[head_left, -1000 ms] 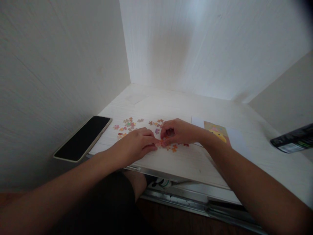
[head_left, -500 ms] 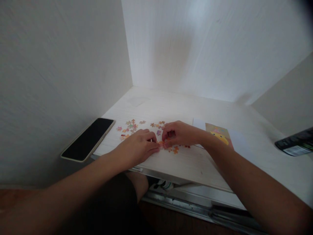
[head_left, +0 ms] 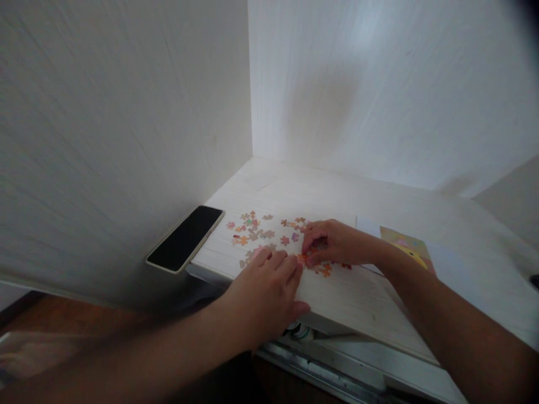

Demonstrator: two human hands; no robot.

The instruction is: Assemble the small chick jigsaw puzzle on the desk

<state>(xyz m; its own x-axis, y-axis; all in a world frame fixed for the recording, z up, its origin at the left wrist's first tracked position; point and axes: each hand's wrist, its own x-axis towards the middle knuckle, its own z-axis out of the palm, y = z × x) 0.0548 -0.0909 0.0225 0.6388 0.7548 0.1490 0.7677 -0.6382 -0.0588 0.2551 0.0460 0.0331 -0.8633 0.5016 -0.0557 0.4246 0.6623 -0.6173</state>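
Note:
Loose jigsaw puzzle pieces (head_left: pixel 253 233) in orange, pink, green and brown lie scattered on the white tabletop. My right hand (head_left: pixel 337 244) has its fingers curled, with thumb and fingertips closed on an orange puzzle piece (head_left: pixel 304 259) at the table surface. My left hand (head_left: pixel 269 289) is palm down over the front edge, fingers stretched out and thumb apart. Its fingertips are beside the same orange piece and cover part of the nearby pieces. More orange pieces (head_left: pixel 325 270) lie just under and in front of my right hand.
A phone with a dark screen (head_left: pixel 185 238) lies at the left, sticking out past the table edge. A white sheet with a printed yellow picture (head_left: pixel 410 252) lies partly behind my right forearm. White walls (head_left: pixel 320 101) rise at the back and left. Below the front edge is a metal rail (head_left: pixel 311 367).
My left hand has drawn back from the pinch beside my right hand and its fingers have straightened. My right hand stays at the pieces. The view has swung left.

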